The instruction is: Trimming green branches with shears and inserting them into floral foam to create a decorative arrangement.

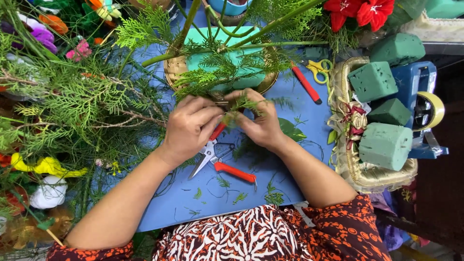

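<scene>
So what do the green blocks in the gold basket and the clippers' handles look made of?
Green blocks: probably floral foam, matte, with poked holes. Gold basket: seemingly woven wicker with a glossy gold finish. Clippers: shiny metal blades, and smooth red handles, likely plastic-coated.

from here i can't make out the blade tips of the red-handled shears (220,157), tucked under my left hand (191,126); the sprig (244,104) stem vanishes between my fingers, foliage covers much of the woven basket (175,67), and the top edge crops the red flowers (360,10)
</scene>
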